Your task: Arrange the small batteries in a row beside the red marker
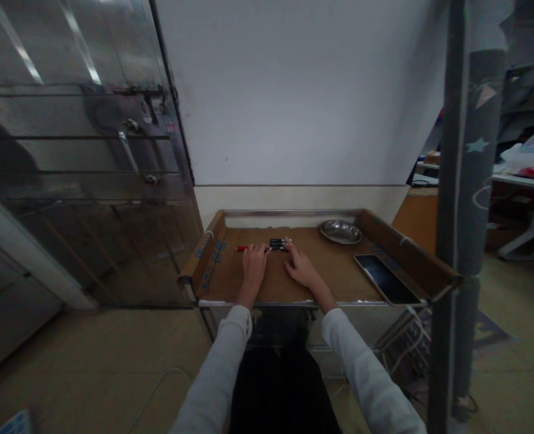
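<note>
1. Head view shows the left hand (253,264) lying palm down on the tray table (231,283), fingers together and reaching forward; its fingertips touch a red pen (244,248), likely pinning it against the surface. Whether the fingers close around the pen I cannot tell.
2. The right hand (299,265) lies flat on the same table, fingers spread a little and angled toward the left hand. Its fingertips rest on a small dark gadget (278,244) that sits between the two hands. It looks steadied from the side and not lifted, but the grip is too small and dim to judge.
3. Pen and gadget lie end to end, touching or nearly so, in the middle of the table toward its far edge. Both hands meet there, which suggests one steadies while the other works.
4. Counted on the table: one pen, one gadget, one metal dish (340,231) and one dark phone (387,279).
5. The dish sits at the table's far right corner, well apart from the hands and out of their way. The phone lies face up along the table's right wall, near its front corner.
6. Left of the table stands one metal door (81,150); right of the table rises one grey pole (468,181).
7. Both sleeves are white.
</note>
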Demonstrator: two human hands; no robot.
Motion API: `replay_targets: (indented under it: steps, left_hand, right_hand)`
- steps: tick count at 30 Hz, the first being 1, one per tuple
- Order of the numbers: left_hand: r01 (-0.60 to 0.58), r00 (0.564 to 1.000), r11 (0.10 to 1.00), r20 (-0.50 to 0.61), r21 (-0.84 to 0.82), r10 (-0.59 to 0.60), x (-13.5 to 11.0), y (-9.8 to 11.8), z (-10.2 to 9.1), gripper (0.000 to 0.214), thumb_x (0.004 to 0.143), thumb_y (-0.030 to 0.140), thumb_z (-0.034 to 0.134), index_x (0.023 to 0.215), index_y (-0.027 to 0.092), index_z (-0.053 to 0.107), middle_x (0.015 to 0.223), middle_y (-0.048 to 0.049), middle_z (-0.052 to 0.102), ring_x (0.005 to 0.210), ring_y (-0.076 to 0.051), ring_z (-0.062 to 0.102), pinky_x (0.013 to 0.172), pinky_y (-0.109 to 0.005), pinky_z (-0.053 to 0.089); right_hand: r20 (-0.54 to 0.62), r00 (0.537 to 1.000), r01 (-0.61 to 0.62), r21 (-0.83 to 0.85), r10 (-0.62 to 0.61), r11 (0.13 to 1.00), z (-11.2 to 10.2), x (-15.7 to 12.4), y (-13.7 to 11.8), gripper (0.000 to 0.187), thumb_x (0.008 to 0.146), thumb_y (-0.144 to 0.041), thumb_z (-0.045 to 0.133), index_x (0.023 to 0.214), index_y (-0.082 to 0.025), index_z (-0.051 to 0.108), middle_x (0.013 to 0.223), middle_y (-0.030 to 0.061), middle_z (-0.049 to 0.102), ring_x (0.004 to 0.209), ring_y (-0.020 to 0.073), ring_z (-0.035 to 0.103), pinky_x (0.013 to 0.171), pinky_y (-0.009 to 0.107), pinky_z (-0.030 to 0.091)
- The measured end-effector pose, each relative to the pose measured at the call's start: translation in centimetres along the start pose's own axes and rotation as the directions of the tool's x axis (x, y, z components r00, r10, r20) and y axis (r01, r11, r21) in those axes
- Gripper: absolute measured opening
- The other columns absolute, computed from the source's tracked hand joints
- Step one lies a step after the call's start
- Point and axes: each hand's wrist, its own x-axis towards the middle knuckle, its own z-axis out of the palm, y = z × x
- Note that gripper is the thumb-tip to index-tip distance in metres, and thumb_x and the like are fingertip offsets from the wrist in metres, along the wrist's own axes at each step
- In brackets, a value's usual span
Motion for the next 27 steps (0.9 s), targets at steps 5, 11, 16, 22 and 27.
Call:
replay_targets:
  steps: [5,11,16,22,27]
  left_hand:
    - [0.207,0.977,0.969,-0.071,0.131,-0.200,0.0,-0.4,0.0,0.016,0.087,0.022,0.047,0.096,0.018,0.058,0.097,-0.0080,0.059,0.092,-0.025,0.049,0.080,-0.037,0.038]
    - [0.291,0.957,0.937,-0.054,0.194,-0.286,0.1,-0.9,1.0,0.025,0.089,0.015,0.034,0.096,0.013,0.058,0.097,-0.0121,0.056,0.094,-0.025,0.049,0.078,-0.036,0.041]
    - [0.291,0.956,0.945,-0.010,0.153,-0.293,0.1,-0.7,1.2,0.026,0.088,0.009,0.031,0.099,0.008,0.055,0.099,-0.0140,0.054,0.093,-0.023,0.052,0.081,-0.033,0.043]
    - [-0.047,0.991,0.998,0.124,-0.049,0.053,0.1,0.1,1.4,0.022,0.085,0.009,0.040,0.103,0.014,0.051,0.103,-0.0088,0.052,0.094,-0.017,0.053,0.085,-0.028,0.042]
    - [-0.137,0.976,0.986,0.157,-0.098,0.151,0.4,0.2,1.7,0.016,0.085,0.015,0.045,0.098,0.017,0.055,0.100,-0.0059,0.053,0.098,-0.017,0.051,0.090,-0.030,0.039]
  right_hand:
    - [-0.048,0.988,-0.150,-0.175,0.144,0.973,-0.3,0.1,0.2,0.043,0.083,-0.017,0.037,0.126,-0.013,0.045,0.120,0.0128,0.053,0.108,0.0222,0.045,0.093,0.036,0.035]
    - [-0.058,0.967,-0.255,-0.289,0.249,0.923,-0.6,0.0,-0.2,0.032,0.086,-0.022,0.038,0.113,-0.021,0.057,0.119,0.0112,0.051,0.107,0.0228,0.043,0.087,0.034,0.035]
    - [-0.042,0.959,-0.278,-0.305,0.279,0.911,-0.5,-0.1,-0.4,0.036,0.086,-0.023,0.039,0.119,-0.024,0.053,0.120,0.0109,0.050,0.107,0.0231,0.043,0.087,0.035,0.033]
    - [-0.032,0.963,-0.265,-0.308,0.269,0.914,-0.6,0.1,-0.3,0.027,0.085,-0.024,0.041,0.106,-0.019,0.058,0.112,0.0115,0.052,0.103,0.0225,0.043,0.085,0.033,0.032]
    - [-0.033,0.966,-0.253,-0.297,0.255,0.921,-0.6,0.2,-0.2,0.024,0.084,-0.027,0.044,0.102,-0.020,0.058,0.107,0.0103,0.053,0.102,0.0226,0.043,0.084,0.033,0.032]
